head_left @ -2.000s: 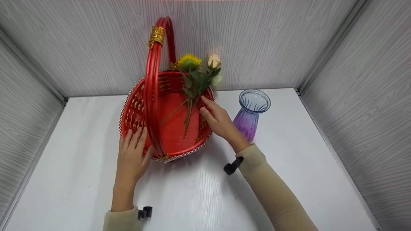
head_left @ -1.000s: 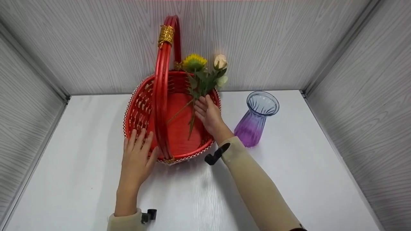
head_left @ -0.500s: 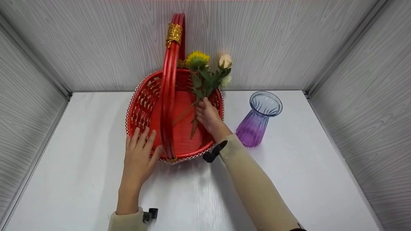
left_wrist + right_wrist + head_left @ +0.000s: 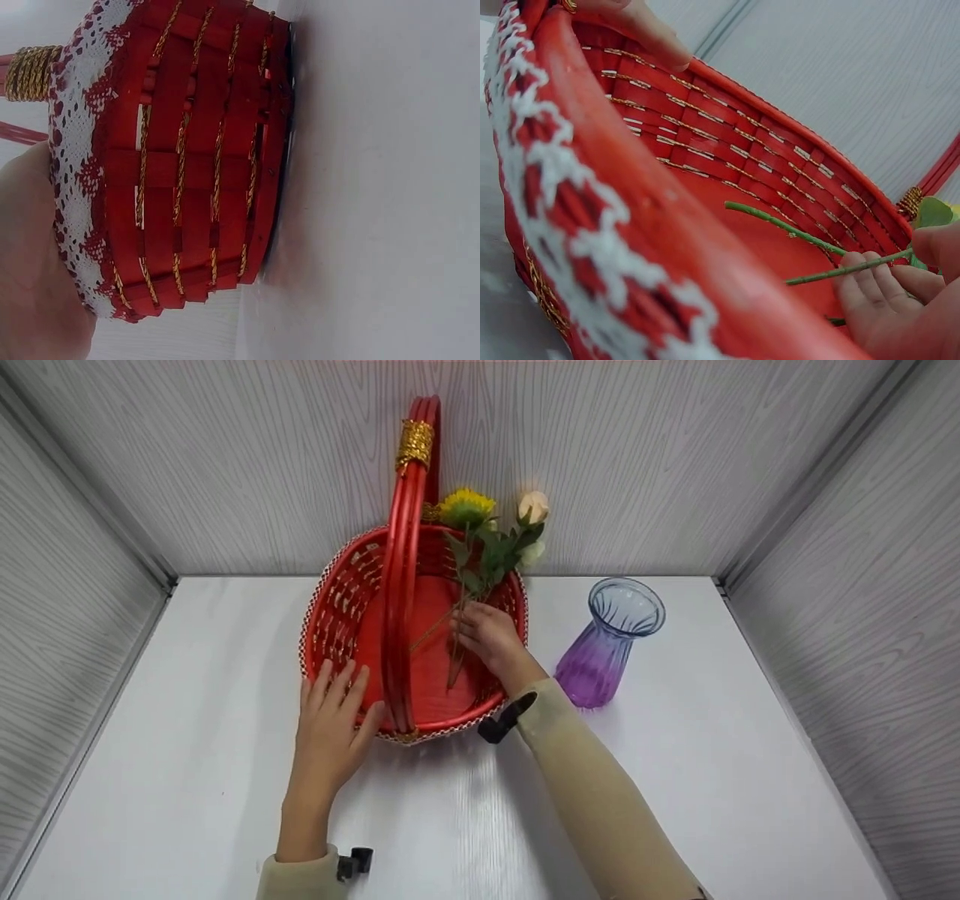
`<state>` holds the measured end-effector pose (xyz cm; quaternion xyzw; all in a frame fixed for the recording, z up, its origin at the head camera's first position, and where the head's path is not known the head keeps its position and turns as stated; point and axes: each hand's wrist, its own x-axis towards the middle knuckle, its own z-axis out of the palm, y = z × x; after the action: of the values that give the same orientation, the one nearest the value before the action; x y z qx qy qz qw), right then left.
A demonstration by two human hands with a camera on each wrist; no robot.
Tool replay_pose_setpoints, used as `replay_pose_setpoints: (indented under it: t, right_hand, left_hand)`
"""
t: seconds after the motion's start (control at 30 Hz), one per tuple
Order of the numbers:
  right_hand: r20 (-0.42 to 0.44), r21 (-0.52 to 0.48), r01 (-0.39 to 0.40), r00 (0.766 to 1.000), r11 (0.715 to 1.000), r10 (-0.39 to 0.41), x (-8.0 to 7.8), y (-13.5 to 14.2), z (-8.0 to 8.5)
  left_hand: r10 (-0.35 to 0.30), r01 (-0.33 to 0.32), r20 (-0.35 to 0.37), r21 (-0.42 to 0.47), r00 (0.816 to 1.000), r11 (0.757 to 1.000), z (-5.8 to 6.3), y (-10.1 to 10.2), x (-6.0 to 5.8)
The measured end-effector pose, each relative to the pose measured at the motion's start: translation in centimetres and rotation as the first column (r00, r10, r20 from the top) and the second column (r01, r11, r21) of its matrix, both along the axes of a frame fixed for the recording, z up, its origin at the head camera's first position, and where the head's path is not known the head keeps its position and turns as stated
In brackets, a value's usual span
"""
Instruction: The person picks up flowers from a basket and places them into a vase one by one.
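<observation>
A red woven basket (image 4: 330,607) with a tall red handle (image 4: 405,547) stands at the back of the white table. A bunch of flowers leans on its far right rim, with a yellow sunflower (image 4: 466,506), a cream rose (image 4: 534,506) and green stems (image 4: 455,660) reaching down inside. My right hand (image 4: 480,634) is inside the basket, fingers curled round the stems (image 4: 780,223). My left hand (image 4: 334,720) lies flat with straight fingers on the near left rim; its palm (image 4: 30,262) touches the laced edge of the basket (image 4: 202,172).
A purple-to-clear glass vase (image 4: 611,641) stands upright just right of the basket, close to my right forearm. Grey panelled walls close in the table at the back and both sides. White tabletop (image 4: 465,825) stretches toward me.
My right hand moved from the basket's right rim into the basket and curled its fingers round the flower stems. My left hand stayed on the near rim.
</observation>
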<state>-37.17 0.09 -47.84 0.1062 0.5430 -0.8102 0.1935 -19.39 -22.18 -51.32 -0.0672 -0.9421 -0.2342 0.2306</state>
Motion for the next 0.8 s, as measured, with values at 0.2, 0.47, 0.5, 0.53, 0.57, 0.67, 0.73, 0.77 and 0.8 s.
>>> replay_pose_setpoints:
  t: [0.2,0.47,0.5,0.53,0.57,0.67,0.73,0.77,0.8]
  right_hand:
    - [-0.051,0.01,0.01,0.999,1.0,-0.009,0.04,-0.22,-0.1]
    - [-0.074,-0.03,0.007,0.997,1.0,-0.01,0.08,-0.45,-0.17]
    - [-0.078,-0.038,0.004,0.997,0.999,-0.007,0.1,-0.48,-0.18]
    - [-0.082,-0.043,-0.001,0.997,0.999,-0.002,0.13,-0.49,-0.19]
    - [-0.088,-0.047,-0.007,0.996,0.999,0.003,0.16,-0.5,-0.19]
    - [-0.108,-0.045,-0.035,0.994,0.998,0.029,0.28,-0.43,-0.26]
    - [-0.125,-0.037,-0.055,0.991,0.998,0.05,0.37,-0.34,-0.29]
    - [-0.133,-0.035,-0.063,0.989,0.997,0.058,0.43,-0.29,-0.31]
    - [-0.14,-0.034,-0.071,0.988,0.997,0.065,0.48,-0.24,-0.34]
  left_hand:
    - [-0.004,0.004,0.006,0.003,1.0,1.0,0.02,-0.2,-0.08]
    - [-0.008,0.008,-0.004,0.01,1.0,1.0,0.14,-0.36,-0.06]
    - [-0.007,0.007,-0.007,0.009,1.0,1.0,0.15,-0.38,-0.06]
    - [-0.006,0.006,-0.009,0.008,1.0,1.0,0.16,-0.38,-0.06]
    - [-0.005,0.005,-0.011,0.009,1.0,1.0,0.17,-0.37,-0.06]
    - [0.0,0.0,-0.013,0.008,1.0,1.0,0.18,-0.25,-0.07]
    - [0.001,-0.001,-0.012,0.006,1.0,1.0,0.1,-0.13,-0.09]
    - [0.003,-0.003,-0.007,0.006,1.0,1.0,0.09,-0.06,-0.06]
    - [0.004,-0.004,-0.002,0.003,1.0,1.0,0.08,0.01,-0.03]
